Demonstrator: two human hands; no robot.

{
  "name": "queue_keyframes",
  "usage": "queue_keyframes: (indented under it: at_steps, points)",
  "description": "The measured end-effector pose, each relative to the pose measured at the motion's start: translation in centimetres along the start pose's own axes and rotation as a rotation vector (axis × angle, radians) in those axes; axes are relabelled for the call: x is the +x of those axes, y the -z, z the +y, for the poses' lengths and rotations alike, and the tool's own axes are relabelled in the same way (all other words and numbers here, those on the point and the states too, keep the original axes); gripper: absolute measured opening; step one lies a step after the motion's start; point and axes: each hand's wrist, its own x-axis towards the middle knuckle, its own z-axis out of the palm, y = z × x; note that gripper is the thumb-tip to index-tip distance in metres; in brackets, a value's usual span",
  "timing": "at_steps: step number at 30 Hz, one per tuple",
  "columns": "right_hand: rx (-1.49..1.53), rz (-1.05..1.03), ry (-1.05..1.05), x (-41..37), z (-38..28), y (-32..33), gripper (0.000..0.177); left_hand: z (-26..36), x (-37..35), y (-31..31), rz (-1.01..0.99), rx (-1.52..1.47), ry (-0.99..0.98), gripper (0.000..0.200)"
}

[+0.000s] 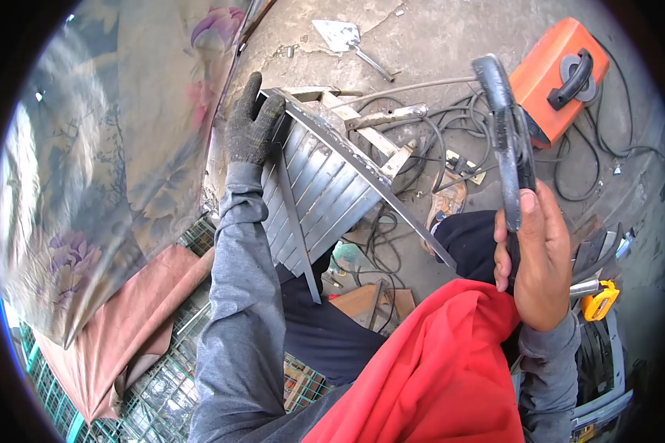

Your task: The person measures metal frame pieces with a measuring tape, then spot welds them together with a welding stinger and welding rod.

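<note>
My left hand (255,122), in a dark knitted glove, rests on the upper left corner of a metal frame with slats (314,188). Its thumb and fingers are spread, touching the frame's edge. A loose-looking flat bar (294,221) crosses the slats. My bare right hand (539,258) is wrapped round a black tool with long worn jaws or handles (506,133), held upright. What kind of tool it is I cannot tell for certain. The tool stands apart from the frame, to its right.
An orange machine (543,70) with a black handle sits at the upper right, among tangled cables (451,122). A trowel (340,35) lies on the concrete. A yellow tape measure (600,300) is at the right. Patterned sheeting (155,111) hangs at the left.
</note>
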Motion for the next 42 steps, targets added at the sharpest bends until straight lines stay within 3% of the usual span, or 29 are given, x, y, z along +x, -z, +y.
queue_keyframes:
  at_steps: [15,19,21,42]
  points:
    - [-0.041,-0.052,-0.099,0.8,-0.6,0.4,0.05,0.7,0.2,0.2,-0.013,0.06,-0.015,0.07]
    - [-0.05,-0.053,-0.125,0.9,-1.2,0.6,0.049,1.3,0.0,0.3,0.004,0.125,-0.047,0.07]
    - [0.014,0.002,-0.125,0.9,-1.5,0.5,0.039,1.4,0.0,0.3,0.003,0.144,-0.043,0.07]
    - [-0.085,-0.052,-0.201,3.2,-3.7,3.1,0.044,1.8,-0.2,0.4,-0.011,0.054,0.026,0.07]
